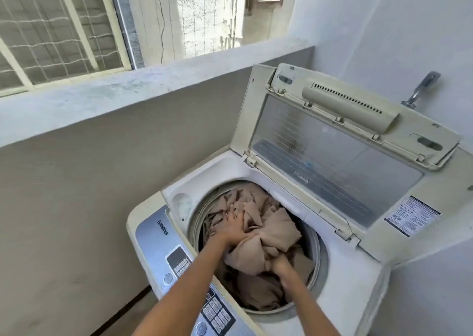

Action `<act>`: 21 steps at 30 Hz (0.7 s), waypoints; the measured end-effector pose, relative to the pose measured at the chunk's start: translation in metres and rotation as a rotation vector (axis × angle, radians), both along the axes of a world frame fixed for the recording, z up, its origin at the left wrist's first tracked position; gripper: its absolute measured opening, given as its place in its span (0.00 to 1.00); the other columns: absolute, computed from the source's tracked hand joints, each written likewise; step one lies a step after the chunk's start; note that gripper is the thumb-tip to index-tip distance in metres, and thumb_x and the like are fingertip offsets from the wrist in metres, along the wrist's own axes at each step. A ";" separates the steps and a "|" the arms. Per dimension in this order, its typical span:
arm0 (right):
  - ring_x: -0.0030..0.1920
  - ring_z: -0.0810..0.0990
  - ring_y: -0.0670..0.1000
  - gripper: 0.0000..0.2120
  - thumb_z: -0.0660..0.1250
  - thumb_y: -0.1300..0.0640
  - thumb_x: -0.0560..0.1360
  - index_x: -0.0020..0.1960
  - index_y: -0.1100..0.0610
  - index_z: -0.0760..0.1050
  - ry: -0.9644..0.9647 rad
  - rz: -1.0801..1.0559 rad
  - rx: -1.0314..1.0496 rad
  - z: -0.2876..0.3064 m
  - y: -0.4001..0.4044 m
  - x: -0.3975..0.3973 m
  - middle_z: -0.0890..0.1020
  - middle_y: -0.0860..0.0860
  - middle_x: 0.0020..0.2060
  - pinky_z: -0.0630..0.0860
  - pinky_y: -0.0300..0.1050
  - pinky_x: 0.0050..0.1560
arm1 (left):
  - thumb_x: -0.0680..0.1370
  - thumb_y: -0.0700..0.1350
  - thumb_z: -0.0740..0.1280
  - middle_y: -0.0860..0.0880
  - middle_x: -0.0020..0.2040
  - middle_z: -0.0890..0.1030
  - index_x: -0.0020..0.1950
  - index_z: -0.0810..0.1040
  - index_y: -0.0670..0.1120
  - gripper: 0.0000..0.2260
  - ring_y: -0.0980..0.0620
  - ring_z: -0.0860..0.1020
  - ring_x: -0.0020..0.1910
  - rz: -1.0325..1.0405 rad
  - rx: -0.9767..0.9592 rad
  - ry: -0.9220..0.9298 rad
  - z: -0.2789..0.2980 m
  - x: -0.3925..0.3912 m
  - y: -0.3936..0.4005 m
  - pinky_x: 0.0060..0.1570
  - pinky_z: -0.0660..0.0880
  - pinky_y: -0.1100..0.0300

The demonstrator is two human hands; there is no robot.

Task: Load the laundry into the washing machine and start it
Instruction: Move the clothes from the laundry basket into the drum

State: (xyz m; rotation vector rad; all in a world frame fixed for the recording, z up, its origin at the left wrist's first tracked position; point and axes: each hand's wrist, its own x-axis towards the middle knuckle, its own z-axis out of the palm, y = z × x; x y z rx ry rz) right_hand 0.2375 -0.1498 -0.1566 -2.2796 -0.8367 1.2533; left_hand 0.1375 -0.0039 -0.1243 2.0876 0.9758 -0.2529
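Note:
A cream top-loading washing machine (340, 282) stands in the corner with its lid (332, 141) raised against the wall. Beige laundry (276, 230) fills the round drum. My left hand (236, 227) presses down on the cloth near the drum's left side, fingers spread over it. My right hand (281, 262) grips a bunched fold of the same beige cloth toward the drum's front. A silver control panel (176, 259) with buttons runs along the machine's left edge, under my left forearm.
A low concrete ledge (133, 90) runs behind the machine, with a netted window grille (56, 33) above it. A metal tap (419, 90) sticks out of the right wall above the lid. A warning sticker (409, 219) sits on the lid frame. Bare floor lies left of the machine.

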 end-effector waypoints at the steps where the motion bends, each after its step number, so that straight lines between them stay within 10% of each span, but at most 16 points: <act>1: 0.64 0.73 0.60 0.22 0.63 0.65 0.77 0.70 0.66 0.66 -0.001 -0.030 -0.060 0.000 -0.006 0.016 0.70 0.62 0.68 0.72 0.47 0.63 | 0.75 0.61 0.64 0.43 0.76 0.33 0.76 0.35 0.48 0.45 0.39 0.37 0.76 -0.026 -0.019 0.101 -0.009 0.010 -0.007 0.72 0.46 0.36; 6: 0.47 0.76 0.53 0.15 0.68 0.59 0.66 0.53 0.60 0.77 -0.062 0.391 -0.416 0.037 -0.015 0.074 0.76 0.53 0.44 0.69 0.40 0.37 | 0.77 0.60 0.62 0.44 0.75 0.30 0.76 0.34 0.49 0.42 0.37 0.38 0.76 -0.071 -0.079 0.368 -0.046 0.040 -0.022 0.66 0.49 0.26; 9: 0.43 0.75 0.53 0.07 0.67 0.54 0.68 0.44 0.56 0.75 -0.068 0.132 -0.133 0.055 -0.005 0.079 0.76 0.53 0.38 0.73 0.45 0.40 | 0.78 0.57 0.63 0.43 0.75 0.30 0.77 0.36 0.48 0.41 0.37 0.40 0.76 -0.152 -0.011 0.508 -0.064 0.042 -0.015 0.63 0.51 0.24; 12: 0.63 0.70 0.50 0.29 0.73 0.47 0.70 0.67 0.54 0.69 -0.295 -0.075 0.247 0.056 0.012 0.061 0.73 0.52 0.60 0.69 0.48 0.62 | 0.79 0.54 0.61 0.42 0.75 0.31 0.77 0.37 0.46 0.38 0.37 0.40 0.76 -0.223 0.015 0.586 -0.067 0.037 -0.001 0.65 0.52 0.25; 15: 0.77 0.42 0.58 0.55 0.72 0.34 0.62 0.77 0.46 0.44 -0.411 0.179 0.069 0.032 0.021 0.032 0.43 0.54 0.77 0.53 0.65 0.71 | 0.76 0.57 0.66 0.40 0.76 0.33 0.77 0.36 0.44 0.45 0.37 0.44 0.76 -0.304 0.006 0.612 -0.061 0.033 0.018 0.70 0.55 0.34; 21: 0.72 0.30 0.69 0.57 0.70 0.34 0.65 0.77 0.52 0.36 -0.454 0.530 -0.323 -0.028 0.032 -0.019 0.33 0.61 0.74 0.39 0.71 0.69 | 0.70 0.64 0.69 0.43 0.76 0.60 0.76 0.57 0.43 0.44 0.42 0.64 0.72 -0.379 -0.068 0.625 -0.009 0.044 0.072 0.65 0.70 0.50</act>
